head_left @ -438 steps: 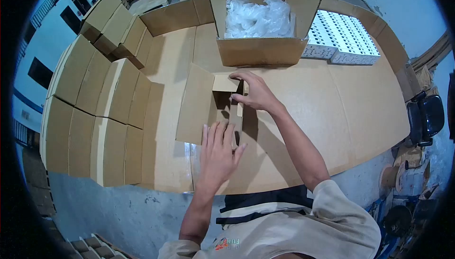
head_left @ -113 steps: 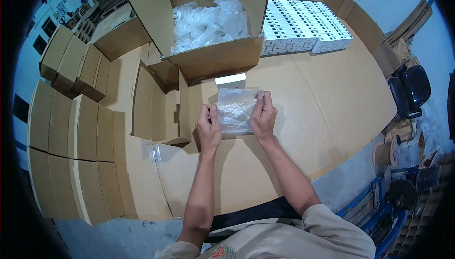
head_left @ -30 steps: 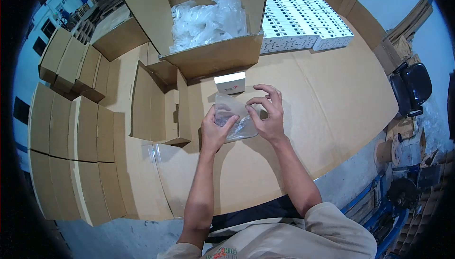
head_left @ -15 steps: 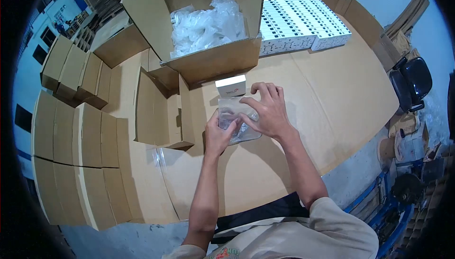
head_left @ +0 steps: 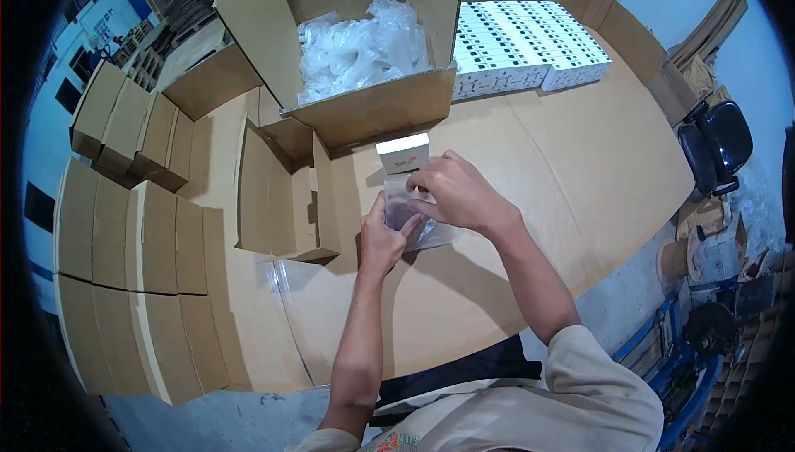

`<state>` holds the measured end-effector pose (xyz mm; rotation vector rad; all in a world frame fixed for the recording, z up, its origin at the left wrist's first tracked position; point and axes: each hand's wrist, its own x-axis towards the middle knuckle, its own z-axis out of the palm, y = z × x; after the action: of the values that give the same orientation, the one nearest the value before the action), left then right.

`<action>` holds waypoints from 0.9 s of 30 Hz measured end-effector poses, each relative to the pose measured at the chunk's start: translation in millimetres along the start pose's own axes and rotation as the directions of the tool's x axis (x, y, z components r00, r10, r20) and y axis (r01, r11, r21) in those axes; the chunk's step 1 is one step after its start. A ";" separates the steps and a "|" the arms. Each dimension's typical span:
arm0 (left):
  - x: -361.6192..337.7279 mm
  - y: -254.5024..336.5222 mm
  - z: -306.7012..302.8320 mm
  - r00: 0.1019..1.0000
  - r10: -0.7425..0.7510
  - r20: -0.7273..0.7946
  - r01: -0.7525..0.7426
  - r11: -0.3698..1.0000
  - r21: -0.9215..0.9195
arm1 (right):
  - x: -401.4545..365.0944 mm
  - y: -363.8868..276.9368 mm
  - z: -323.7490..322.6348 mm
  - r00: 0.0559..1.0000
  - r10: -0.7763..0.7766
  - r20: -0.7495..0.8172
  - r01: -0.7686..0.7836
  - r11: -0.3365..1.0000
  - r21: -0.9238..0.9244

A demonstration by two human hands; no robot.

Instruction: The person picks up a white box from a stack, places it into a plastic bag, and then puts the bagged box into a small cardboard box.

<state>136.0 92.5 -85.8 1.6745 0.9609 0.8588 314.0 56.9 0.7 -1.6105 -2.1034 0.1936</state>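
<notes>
A clear plastic bag (head_left: 401, 202) is between my two hands, just below a small white box (head_left: 403, 154) with a little red mark. My left hand (head_left: 383, 237) grips the bag's left side, thumb pressed on it. From the right, my right hand (head_left: 451, 193) bends over the bag's upper part with fingers curled and pressed together on it. The bag's lower part lies over the cardboard surface. Whatever the bag may contain is too unclear to tell.
An open carton (head_left: 377, 113) of plastic bags (head_left: 364, 46) stands behind. An open narrow box (head_left: 277, 195) sits left of my hands, with rows of brown boxes (head_left: 157, 237) farther left. Many white boxes (head_left: 505, 79) are packed at the back right, on the cardboard surface (head_left: 580, 195).
My right hand has moved slightly left and its spread fingers have closed onto the bag's upper part. My left hand still holds the bag, nearly in the same place.
</notes>
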 end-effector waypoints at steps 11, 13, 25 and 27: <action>1.4 -8.2 -0.7 1.000 0.015 -0.001 -0.015 0.998 0.059 | 3.1 -3.8 -6.1 0.996 0.084 0.041 -0.092 0.962 0.258; 0.2 -3.6 -0.9 1.000 0.012 -0.009 -0.011 0.997 0.073 | 3.2 -1.0 -1.6 0.996 0.073 0.057 -0.084 0.970 0.227; 2.3 -9.5 -6.8 0.995 -0.033 0.091 0.026 0.997 0.076 | 7.7 0.0 -1.2 0.996 -0.044 0.081 0.023 0.969 0.246; 2.5 -12.9 -5.2 0.995 -0.070 0.078 0.069 0.998 0.014 | 7.7 -1.8 0.2 0.997 0.002 0.076 -0.020 0.971 0.237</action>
<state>130.0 99.4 -96.6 1.6624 0.9661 0.7380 310.8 63.6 3.5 -1.4938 -2.0382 0.4979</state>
